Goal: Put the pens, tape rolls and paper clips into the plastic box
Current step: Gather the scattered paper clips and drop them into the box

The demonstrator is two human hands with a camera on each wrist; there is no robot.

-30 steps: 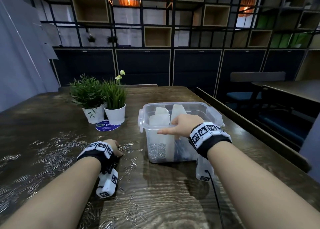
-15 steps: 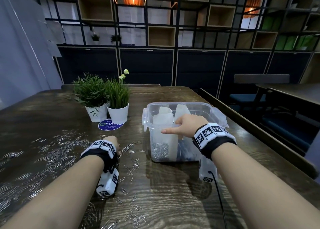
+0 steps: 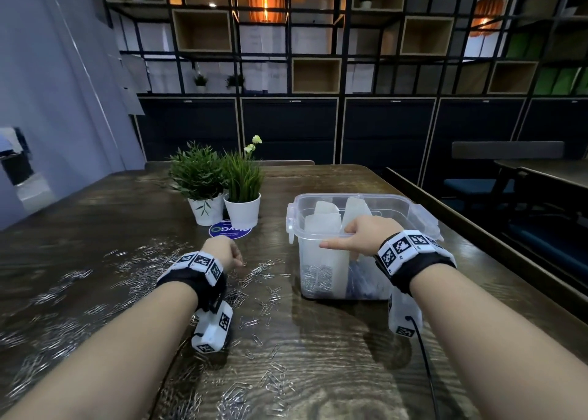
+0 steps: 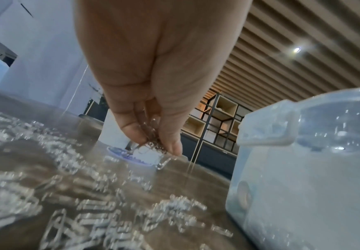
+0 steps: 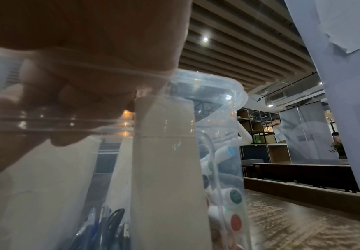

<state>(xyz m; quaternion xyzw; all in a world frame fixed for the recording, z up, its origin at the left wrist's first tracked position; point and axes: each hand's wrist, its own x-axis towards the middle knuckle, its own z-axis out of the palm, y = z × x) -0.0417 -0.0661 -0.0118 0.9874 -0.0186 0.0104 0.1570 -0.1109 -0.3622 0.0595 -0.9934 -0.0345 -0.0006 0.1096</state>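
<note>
Item: left hand [image 3: 222, 254]. Fingertips pinched together on a small bunch of paper clips [image 4: 153, 145], just above the table [image 3: 334, 356]; one clip dangles from the bunch in the left wrist view.

Item: plastic box [image 3: 394, 203]. Clear, lid off, standing at about 3 o'clock from the left hand, near but apart. Its long axis runs roughly 9 to 3 o'clock across the table. Pale upright dividers [image 3: 321, 225] split it into compartments; the leftmost, nearest the left hand, already holds a layer of clips [image 3: 316, 279] at the bottom. Judgement: the coming move is a lift over the near-left rim, then a release into that compartment.

Item: right hand [image 3: 366, 239]. Rests on the box's near rim, thumb stretched out along it towards 9 o'clock, fingers curled over the edge inside. It grips the rim and steadies the box.

Item: pens [image 5: 102, 225]. Standing in a middle compartment, seen through the wall in the right wrist view. Tape rolls [image 5: 235, 196] sit in the right compartment.

Item: loose clips [image 3: 63, 276]. Scattered widely from 7 to 11 o'clock of the left hand, more lying towards 6 o'clock [image 3: 273, 378]. Much remains.

Item: two potted plants [image 3: 222, 181], at 12 o'clock of the left hand, on a blue round sticker [image 3: 229, 230]. Clear of the path to the box. Possible snag: the raised side latch [image 3: 290, 225] on the box's left wall.
</note>
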